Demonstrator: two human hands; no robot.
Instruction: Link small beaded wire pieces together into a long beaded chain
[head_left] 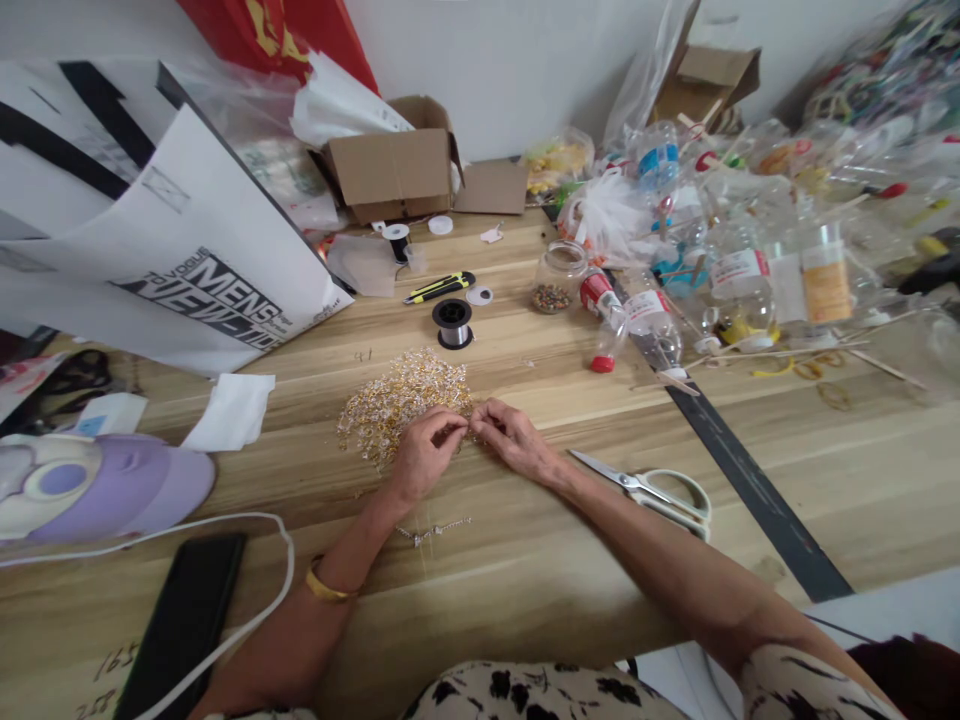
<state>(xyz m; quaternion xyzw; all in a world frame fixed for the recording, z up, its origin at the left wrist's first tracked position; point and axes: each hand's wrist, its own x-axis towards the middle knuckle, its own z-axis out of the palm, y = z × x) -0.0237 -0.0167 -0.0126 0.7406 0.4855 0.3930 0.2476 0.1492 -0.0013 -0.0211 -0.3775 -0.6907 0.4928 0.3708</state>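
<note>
Fingertips pinched, my left hand point(429, 448) rests at the lower right edge of a pile of small gold and clear beads point(386, 400). My right hand point(510, 435) meets it from the right, its thumb and fingers pressed together too. What lies between the fingertips is too small to make out. Below the hands, a short beaded chain point(435, 531) lies on the wooden table, with thin thread near it. A spool of fine wire point(453, 324) stands behind the pile.
Scissors point(652, 492) lie right of my right forearm. A yellow-black cutter point(440, 288), a jar of beads point(556, 280) and plastic bottles point(654, 325) are farther back. A phone point(184, 625), white cable point(289, 560) and purple device point(112, 485) sit at left.
</note>
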